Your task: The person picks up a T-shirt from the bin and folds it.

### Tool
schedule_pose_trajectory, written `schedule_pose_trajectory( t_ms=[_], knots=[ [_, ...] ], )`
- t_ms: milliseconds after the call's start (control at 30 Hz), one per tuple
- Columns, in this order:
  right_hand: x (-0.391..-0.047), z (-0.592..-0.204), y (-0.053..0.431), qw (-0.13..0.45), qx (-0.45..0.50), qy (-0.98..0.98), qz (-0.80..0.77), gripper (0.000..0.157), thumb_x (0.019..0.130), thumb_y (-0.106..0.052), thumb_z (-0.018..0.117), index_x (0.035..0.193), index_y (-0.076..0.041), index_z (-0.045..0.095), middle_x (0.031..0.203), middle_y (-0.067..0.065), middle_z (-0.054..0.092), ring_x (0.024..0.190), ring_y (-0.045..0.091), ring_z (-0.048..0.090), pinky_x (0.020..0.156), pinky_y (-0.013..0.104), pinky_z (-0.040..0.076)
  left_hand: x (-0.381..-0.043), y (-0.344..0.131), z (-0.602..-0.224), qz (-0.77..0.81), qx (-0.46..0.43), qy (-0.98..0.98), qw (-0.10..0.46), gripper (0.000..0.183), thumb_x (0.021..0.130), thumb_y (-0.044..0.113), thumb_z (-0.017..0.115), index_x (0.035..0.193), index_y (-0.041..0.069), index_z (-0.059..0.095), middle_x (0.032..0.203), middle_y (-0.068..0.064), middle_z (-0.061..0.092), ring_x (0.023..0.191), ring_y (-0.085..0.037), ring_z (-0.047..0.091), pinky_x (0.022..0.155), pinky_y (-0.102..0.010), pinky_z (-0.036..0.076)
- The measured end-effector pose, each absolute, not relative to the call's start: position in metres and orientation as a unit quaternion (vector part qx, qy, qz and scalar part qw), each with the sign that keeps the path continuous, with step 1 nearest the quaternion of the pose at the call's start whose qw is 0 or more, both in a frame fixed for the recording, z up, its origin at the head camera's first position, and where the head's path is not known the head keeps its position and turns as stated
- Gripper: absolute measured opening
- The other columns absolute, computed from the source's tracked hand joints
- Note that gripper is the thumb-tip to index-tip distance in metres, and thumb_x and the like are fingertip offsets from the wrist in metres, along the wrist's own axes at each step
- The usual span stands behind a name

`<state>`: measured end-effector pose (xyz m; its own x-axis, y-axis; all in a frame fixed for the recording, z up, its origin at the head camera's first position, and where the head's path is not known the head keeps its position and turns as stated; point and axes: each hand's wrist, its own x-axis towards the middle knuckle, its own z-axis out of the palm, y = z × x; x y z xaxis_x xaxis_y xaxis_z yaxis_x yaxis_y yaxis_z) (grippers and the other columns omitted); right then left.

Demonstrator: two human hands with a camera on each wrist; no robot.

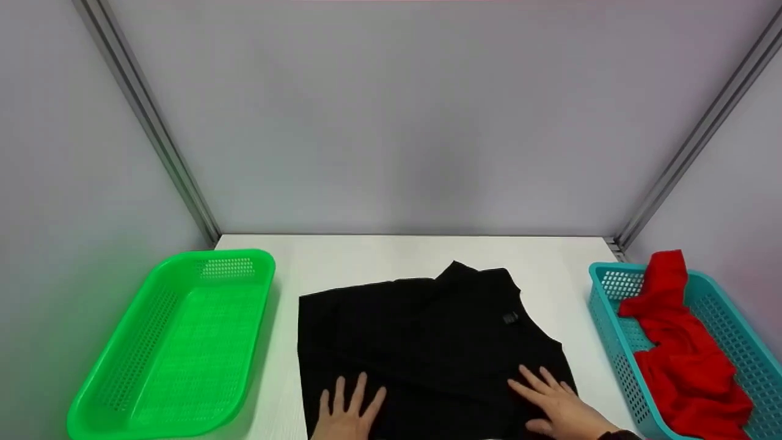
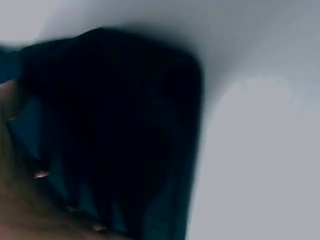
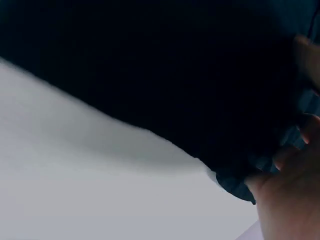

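A black T-shirt (image 1: 421, 342) lies spread over the white table, its neck end and a small label (image 1: 511, 318) toward the right. My left hand (image 1: 345, 412) rests on the lower left part of the cloth with its fingers spread. On the lower right part lies my right hand (image 1: 556, 403), fingers stretched out over the fabric. Dark cloth fills much of the left wrist view, where fingers (image 2: 41, 174) touch it at the lower left. The right wrist view has the hand (image 3: 295, 185) at the shirt's edge. The shirt's near edge is mostly cut off in the head view.
To the left stands a green plastic basket (image 1: 264, 318) with nothing in it. A teal basket (image 1: 620, 360) at the right holds a crumpled red cloth (image 1: 690, 360), one end over its rim. Grey panels (image 1: 415, 122) enclose the back and sides of the white table (image 1: 342, 260).
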<state>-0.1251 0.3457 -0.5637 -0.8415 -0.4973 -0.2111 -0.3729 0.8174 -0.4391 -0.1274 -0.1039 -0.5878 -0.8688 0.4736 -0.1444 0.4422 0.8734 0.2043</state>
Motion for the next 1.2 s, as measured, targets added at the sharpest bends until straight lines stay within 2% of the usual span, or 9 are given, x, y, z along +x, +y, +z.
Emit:
schedule_pose_trajectory(
  t_ms=[100, 233, 400, 533, 733, 867, 933, 1033, 1200],
  knots=[
    [-0.125, -0.561, 0.328, 0.176, -0.174, 0.951, -0.184, 0.078, 0.095, -0.052, 0.069, 0.159, -0.015, 0.043, 0.162, 0.031, 0.032, 0.139, 0.069, 0.028, 0.097, 0.085, 0.030, -0.140, -0.116, -0.579, 0.070, 0.242, 0.962, 0.104, 0.090, 0.091, 0.076, 0.056, 0.162, 0.024, 0.038, 0.168, -0.012, 0.031, 0.149, -0.050, 0.032, 0.113, -0.069, 0.032],
    [-0.124, -0.563, 0.292, 0.119, -0.092, 0.983, -0.108, 0.078, 0.096, -0.057, 0.065, 0.157, -0.012, 0.046, 0.159, 0.030, 0.039, 0.133, 0.067, 0.039, 0.093, 0.079, 0.041, -0.158, -0.128, -0.573, 0.031, 0.247, 0.966, 0.062, 0.081, 0.095, 0.066, 0.059, 0.161, 0.022, 0.041, 0.169, -0.009, 0.031, 0.151, -0.046, 0.030, 0.117, -0.065, 0.029],
    [-0.135, -0.570, 0.260, 0.032, -0.008, 0.999, -0.025, 0.072, 0.100, -0.054, 0.061, 0.150, -0.003, 0.052, 0.141, 0.042, 0.050, 0.111, 0.072, 0.053, 0.074, 0.075, 0.051, -0.158, -0.116, -0.581, -0.018, 0.312, 0.948, -0.063, 0.069, 0.095, 0.056, 0.067, 0.153, 0.023, 0.051, 0.162, -0.011, 0.042, 0.140, -0.043, 0.047, 0.107, -0.058, 0.046],
    [-0.150, -0.577, 0.253, 0.025, 0.027, 0.999, -0.031, 0.071, 0.103, -0.052, 0.058, 0.149, 0.003, 0.051, 0.141, 0.048, 0.045, 0.111, 0.077, 0.048, 0.079, 0.078, 0.048, -0.146, -0.111, -0.585, 0.005, 0.341, 0.938, -0.058, 0.058, 0.093, 0.054, 0.068, 0.141, 0.022, 0.059, 0.142, -0.011, 0.056, 0.120, -0.034, 0.059, 0.089, -0.051, 0.055],
    [-0.154, -0.581, 0.271, 0.072, -0.066, 0.982, -0.163, 0.072, 0.102, -0.047, 0.062, 0.158, -0.006, 0.042, 0.163, 0.033, 0.028, 0.144, 0.067, 0.022, 0.106, 0.084, 0.022, -0.146, -0.135, -0.577, 0.034, 0.284, 0.958, -0.024, 0.046, 0.093, 0.028, 0.073, 0.135, 0.012, 0.062, 0.137, -0.017, 0.058, 0.124, -0.041, 0.059, 0.091, -0.058, 0.055],
    [-0.145, -0.579, 0.280, 0.079, -0.194, 0.951, -0.229, 0.076, 0.098, -0.043, 0.069, 0.162, -0.016, 0.038, 0.169, 0.024, 0.021, 0.150, 0.061, 0.013, 0.108, 0.084, 0.014, -0.154, -0.158, -0.574, 0.020, 0.214, 0.976, 0.011, 0.045, 0.094, 0.011, 0.071, 0.138, 0.005, 0.059, 0.146, -0.022, 0.054, 0.129, -0.047, 0.056, 0.096, -0.062, 0.052],
    [-0.138, -0.581, 0.283, 0.023, -0.281, 0.938, -0.202, 0.078, 0.095, -0.044, 0.072, 0.160, -0.015, 0.041, 0.166, 0.025, 0.029, 0.146, 0.061, 0.023, 0.105, 0.082, 0.025, -0.158, -0.166, -0.575, -0.001, 0.194, 0.981, 0.013, 0.046, 0.094, 0.004, 0.071, 0.138, 0.005, 0.058, 0.146, -0.022, 0.053, 0.127, -0.047, 0.057, 0.091, -0.061, 0.055],
    [-0.125, -0.591, 0.287, -0.104, -0.375, 0.912, -0.129, 0.072, 0.089, -0.052, 0.076, 0.148, -0.018, 0.056, 0.153, 0.017, 0.049, 0.138, 0.053, 0.044, 0.112, 0.061, 0.034, -0.160, -0.175, -0.578, -0.026, 0.192, 0.981, -0.015, 0.044, 0.091, -0.002, 0.073, 0.132, 0.007, 0.060, 0.137, -0.020, 0.057, 0.114, -0.045, 0.061, 0.072, -0.057, 0.059],
    [-0.107, -0.617, 0.292, -0.228, -0.435, 0.869, -0.059, 0.022, 0.096, -0.045, 0.071, 0.111, -0.030, 0.064, 0.117, -0.005, 0.059, 0.117, 0.031, 0.062, 0.101, 0.040, 0.040, -0.161, -0.181, -0.579, -0.030, 0.198, 0.978, -0.060, 0.035, 0.088, -0.009, 0.072, 0.114, 0.008, 0.056, 0.116, -0.017, 0.055, 0.092, -0.036, 0.058, 0.051, -0.046, 0.053]
  ],
)
